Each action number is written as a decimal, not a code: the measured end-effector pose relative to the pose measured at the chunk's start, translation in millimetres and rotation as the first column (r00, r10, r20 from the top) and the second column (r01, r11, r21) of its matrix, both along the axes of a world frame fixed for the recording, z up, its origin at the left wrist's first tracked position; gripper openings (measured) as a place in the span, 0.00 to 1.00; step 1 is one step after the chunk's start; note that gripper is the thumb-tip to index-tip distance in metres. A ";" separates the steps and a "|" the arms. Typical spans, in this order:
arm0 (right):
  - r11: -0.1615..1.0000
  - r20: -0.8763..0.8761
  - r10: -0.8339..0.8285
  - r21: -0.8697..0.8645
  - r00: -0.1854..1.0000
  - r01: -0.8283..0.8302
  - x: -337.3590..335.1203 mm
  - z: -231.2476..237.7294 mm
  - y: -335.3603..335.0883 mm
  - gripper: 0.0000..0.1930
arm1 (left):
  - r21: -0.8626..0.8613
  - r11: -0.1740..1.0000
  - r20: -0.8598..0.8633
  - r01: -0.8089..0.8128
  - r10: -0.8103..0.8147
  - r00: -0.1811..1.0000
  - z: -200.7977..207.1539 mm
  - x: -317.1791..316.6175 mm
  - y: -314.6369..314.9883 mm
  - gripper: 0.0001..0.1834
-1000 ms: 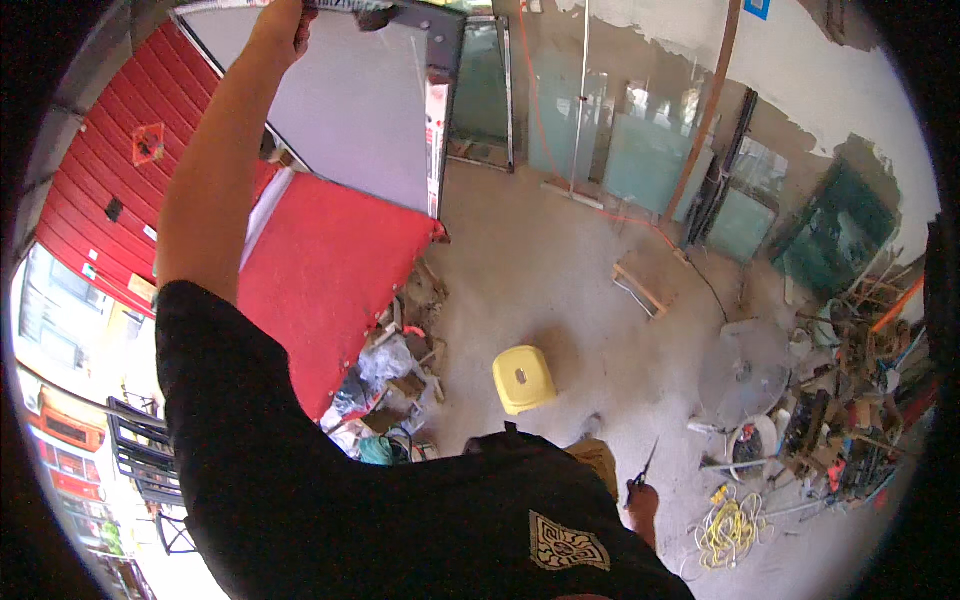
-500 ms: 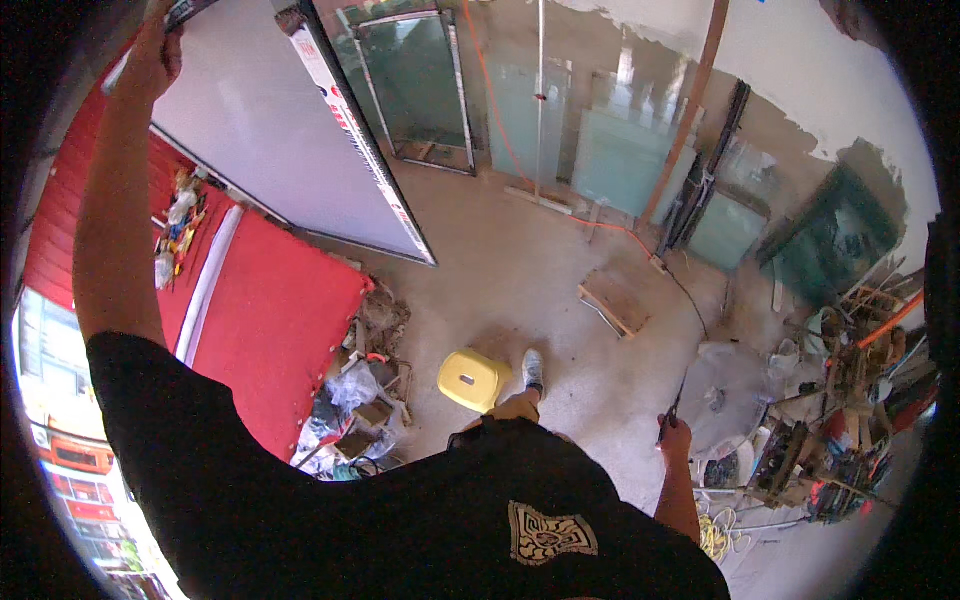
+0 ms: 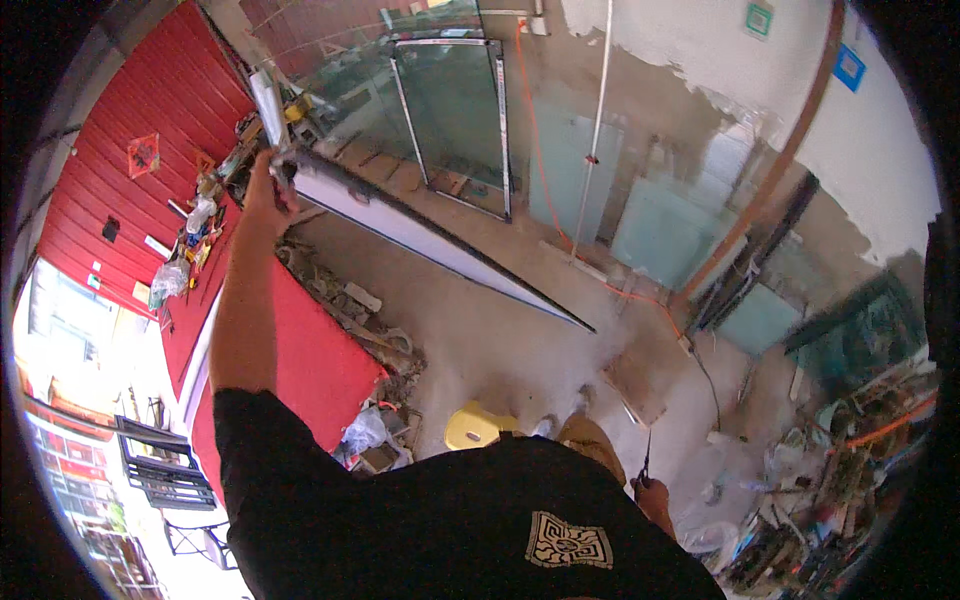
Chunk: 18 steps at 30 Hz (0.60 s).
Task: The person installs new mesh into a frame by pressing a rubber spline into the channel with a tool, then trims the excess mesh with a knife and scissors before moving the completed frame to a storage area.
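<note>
My left arm reaches out ahead, and my left hand (image 3: 276, 190) is closed on the near corner of a large dark-framed panel (image 3: 420, 231). The panel has a pale face and stands on edge, seen almost edge-on, its far end low over the floor. At my right side, my right hand (image 3: 653, 497) is closed around a thin, dark, pointed tool (image 3: 646, 462) whose exact kind I cannot make out. The tool points away from me, apart from the panel.
A red-covered table (image 3: 320, 350) stands at left. Near my feet is a yellow stool (image 3: 478, 427). A wooden board (image 3: 635, 380) lies on the floor. Glass sheets (image 3: 665, 235) and a framed pane (image 3: 455, 125) lean on the wall. Clutter (image 3: 830, 490) fills the right.
The panel has swung away from me and to the right, turning edge-on, with my left hand still on it. My view has shifted, and my right hand stays low with the tool.
</note>
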State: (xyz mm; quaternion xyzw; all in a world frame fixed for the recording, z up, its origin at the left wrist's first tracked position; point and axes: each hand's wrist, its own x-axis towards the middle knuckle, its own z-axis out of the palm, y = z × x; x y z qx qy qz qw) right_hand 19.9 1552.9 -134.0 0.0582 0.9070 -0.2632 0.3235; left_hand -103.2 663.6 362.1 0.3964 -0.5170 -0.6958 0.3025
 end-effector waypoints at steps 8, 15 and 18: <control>0.991 -0.053 0.017 -0.132 0.998 -0.024 -198.7 -35.9 11.8 0.24 | 0.034 0.999 -0.283 0.040 -0.029 0.959 -60.4 -34.7 0.9 0.18; 0.914 -0.208 0.403 0.049 0.891 -0.402 -417.6 -45.1 -129.6 0.21 | -0.017 1.000 -0.164 -0.001 -0.001 0.986 -53.1 -46.0 -63.3 0.19; 0.940 -0.272 0.219 -0.197 0.937 -0.277 -495.5 -94.9 -169.2 0.20 | -0.051 0.997 -0.102 -0.066 0.061 0.993 -50.9 -90.3 -70.5 0.20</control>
